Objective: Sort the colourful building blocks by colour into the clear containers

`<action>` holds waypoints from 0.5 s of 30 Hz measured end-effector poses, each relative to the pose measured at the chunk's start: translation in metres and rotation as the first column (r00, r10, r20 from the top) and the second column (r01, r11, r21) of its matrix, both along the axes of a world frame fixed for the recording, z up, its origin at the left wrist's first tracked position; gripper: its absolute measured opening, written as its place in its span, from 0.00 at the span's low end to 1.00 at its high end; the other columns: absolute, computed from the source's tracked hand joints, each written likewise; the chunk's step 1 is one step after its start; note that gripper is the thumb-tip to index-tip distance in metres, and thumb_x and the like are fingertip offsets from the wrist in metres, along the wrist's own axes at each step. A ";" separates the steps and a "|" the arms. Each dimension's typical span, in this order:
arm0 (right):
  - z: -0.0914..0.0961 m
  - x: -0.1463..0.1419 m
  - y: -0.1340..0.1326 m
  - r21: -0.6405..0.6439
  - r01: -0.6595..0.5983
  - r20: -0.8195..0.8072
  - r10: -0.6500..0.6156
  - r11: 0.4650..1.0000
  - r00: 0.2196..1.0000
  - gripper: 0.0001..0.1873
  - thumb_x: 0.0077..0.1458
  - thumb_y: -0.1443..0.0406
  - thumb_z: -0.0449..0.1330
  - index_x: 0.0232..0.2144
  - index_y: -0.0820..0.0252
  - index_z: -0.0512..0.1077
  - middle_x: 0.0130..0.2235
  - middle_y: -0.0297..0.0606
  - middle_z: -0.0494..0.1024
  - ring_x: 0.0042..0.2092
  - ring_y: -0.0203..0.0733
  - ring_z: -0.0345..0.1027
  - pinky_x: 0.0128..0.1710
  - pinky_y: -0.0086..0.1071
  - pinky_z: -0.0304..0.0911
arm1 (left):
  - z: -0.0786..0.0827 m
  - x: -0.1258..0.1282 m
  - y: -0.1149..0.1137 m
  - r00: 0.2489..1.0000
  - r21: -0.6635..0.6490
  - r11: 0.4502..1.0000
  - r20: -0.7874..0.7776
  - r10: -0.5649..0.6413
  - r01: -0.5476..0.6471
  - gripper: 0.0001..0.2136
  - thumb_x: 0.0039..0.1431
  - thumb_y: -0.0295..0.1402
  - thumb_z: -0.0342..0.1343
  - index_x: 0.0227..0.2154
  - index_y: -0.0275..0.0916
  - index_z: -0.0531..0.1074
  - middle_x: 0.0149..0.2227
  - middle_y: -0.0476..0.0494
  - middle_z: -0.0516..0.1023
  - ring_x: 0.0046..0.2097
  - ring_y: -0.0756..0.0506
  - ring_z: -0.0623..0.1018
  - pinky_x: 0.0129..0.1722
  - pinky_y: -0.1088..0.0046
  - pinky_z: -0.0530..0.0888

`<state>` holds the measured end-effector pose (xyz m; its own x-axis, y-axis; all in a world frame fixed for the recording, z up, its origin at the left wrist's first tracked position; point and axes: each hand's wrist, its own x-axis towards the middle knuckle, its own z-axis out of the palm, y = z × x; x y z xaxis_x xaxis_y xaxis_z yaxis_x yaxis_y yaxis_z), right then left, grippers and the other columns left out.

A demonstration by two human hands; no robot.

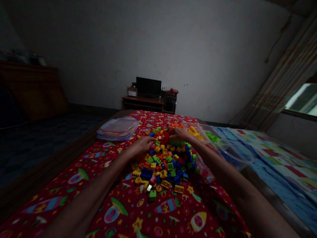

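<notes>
The pile of toy bricks (164, 164) lies on a red patterned cloth (180, 223), mostly on the near side of both hands, its long axis running away from the person. At its far end a red piece (166, 138) sits between them, nearer the right hand (178, 133), fingers bent down. The left hand (145, 144) reaches in from the left; whether either pinches anything, I cannot tell.

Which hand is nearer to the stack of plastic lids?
Left. The left hand is right of the lids, at the left side of the toy bricks; the right hand is farther right, at their far side.
</notes>
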<state>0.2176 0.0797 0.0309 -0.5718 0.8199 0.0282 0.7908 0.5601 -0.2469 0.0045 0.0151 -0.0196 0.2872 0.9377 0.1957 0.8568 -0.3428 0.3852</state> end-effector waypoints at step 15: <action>0.000 0.032 -0.041 -0.151 -0.178 -0.676 0.030 0.972 0.736 0.09 0.42 0.63 0.58 0.27 0.61 0.70 0.29 0.33 0.73 0.31 0.34 0.65 0.31 0.28 0.60 | -0.026 0.026 0.009 0.980 0.306 0.941 0.084 -0.180 0.147 0.20 0.59 0.36 0.46 0.51 0.36 0.70 0.52 0.38 0.74 0.54 0.41 0.71 0.56 0.62 0.66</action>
<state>0.2494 0.0390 0.0304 -0.5485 0.7867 0.2833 0.3209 0.5108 -0.7975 0.0308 0.0238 -0.0451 0.3930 0.7739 0.4966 0.7375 -0.5878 0.3324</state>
